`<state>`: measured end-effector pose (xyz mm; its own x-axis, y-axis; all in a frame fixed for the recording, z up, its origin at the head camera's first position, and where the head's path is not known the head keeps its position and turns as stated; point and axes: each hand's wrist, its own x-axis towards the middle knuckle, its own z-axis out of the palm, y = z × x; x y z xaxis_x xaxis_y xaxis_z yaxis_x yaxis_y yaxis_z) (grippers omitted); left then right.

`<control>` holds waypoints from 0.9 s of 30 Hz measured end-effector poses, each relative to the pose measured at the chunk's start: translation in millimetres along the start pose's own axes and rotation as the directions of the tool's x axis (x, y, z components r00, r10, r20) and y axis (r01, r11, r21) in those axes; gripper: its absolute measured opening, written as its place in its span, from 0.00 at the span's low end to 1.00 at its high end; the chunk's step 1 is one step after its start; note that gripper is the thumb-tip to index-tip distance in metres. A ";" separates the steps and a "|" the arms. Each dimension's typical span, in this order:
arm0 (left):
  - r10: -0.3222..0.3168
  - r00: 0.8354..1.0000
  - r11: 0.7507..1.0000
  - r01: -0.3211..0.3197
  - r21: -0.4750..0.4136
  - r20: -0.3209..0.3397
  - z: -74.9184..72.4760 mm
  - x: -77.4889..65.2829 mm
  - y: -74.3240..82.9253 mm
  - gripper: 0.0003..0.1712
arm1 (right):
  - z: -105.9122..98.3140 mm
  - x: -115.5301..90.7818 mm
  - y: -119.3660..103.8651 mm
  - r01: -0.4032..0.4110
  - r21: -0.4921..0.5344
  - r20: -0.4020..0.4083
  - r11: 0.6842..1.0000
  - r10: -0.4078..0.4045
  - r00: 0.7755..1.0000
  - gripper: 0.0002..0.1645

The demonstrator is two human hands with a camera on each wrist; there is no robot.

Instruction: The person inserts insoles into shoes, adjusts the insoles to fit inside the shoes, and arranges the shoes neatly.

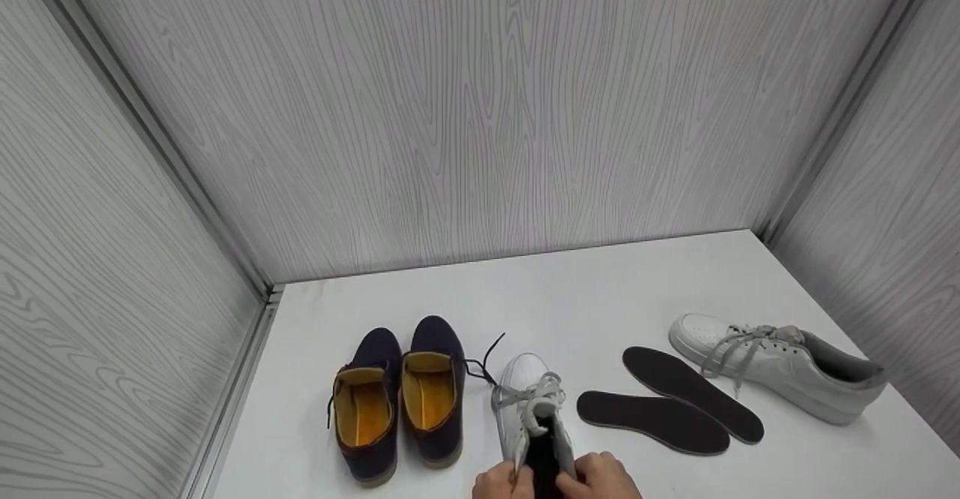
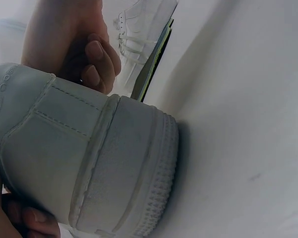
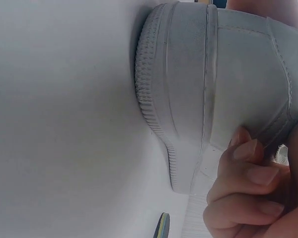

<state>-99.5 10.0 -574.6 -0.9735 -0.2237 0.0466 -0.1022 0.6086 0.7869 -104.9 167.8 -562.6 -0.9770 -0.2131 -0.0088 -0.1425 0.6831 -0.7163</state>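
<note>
A white sneaker (image 1: 526, 370) with grey laces stands on the white table, toe pointing away from me, its inside dark. My left hand (image 1: 504, 481) grips the left side of its collar, thumb over the edge. On the opposite side, my right hand (image 1: 601, 476) pinches the collar the same way. The sneaker's heel (image 2: 64, 129) fills much of the left wrist view, its sole close against the table. Curled fingers (image 3: 246, 176) of the right hand lie along the shoe's side in the right wrist view.
Two dark loafers (image 1: 433, 334) with yellow lining stand to the left. Right of the sneaker, two dark insoles (image 1: 660, 418) lie overlapping. Farther right is the other white sneaker (image 1: 780, 371). Wood-grain panels (image 1: 480, 109) wall the table at the back and sides.
</note>
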 end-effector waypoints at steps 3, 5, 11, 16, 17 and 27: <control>0.037 0.996 0.999 -0.037 0.004 -0.081 3.6 0.2 -2.3 0.25 | 0.1 0.0 -0.1 -0.003 -0.016 -0.013 1.000 0.002 1.000 0.18; 0.052 0.990 0.999 -0.051 0.016 -0.128 5.0 0.3 -2.5 0.26 | -0.1 0.3 0.0 0.009 -0.033 -0.028 0.999 -0.009 1.000 0.19; 0.165 0.965 0.978 -0.133 0.161 -0.202 0.2 5.6 2.8 0.29 | -4.3 1.7 0.1 0.039 -0.058 -0.048 0.998 -0.042 0.998 0.18; 0.312 0.932 0.933 -0.265 0.243 -0.185 -9.2 18.4 8.2 0.27 | -5.4 3.9 -5.3 0.076 -0.122 -0.241 0.990 -0.104 0.965 0.13; 0.333 0.929 0.925 -0.289 0.247 -0.163 -10.8 21.2 9.9 0.27 | -5.1 5.0 -6.3 0.100 -0.137 -0.299 0.985 -0.138 0.944 0.14; 0.461 0.887 0.842 -0.429 0.328 -0.025 -10.3 37.7 24.1 0.22 | -3.1 25.1 -10.4 0.329 -0.223 -0.483 0.918 -0.397 0.780 0.23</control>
<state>-136.6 8.3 -547.6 -0.9055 0.0634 0.4196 0.2644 0.8577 0.4409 -128.4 157.5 -553.2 -0.7822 -0.0999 0.6150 -0.4877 0.7124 -0.5046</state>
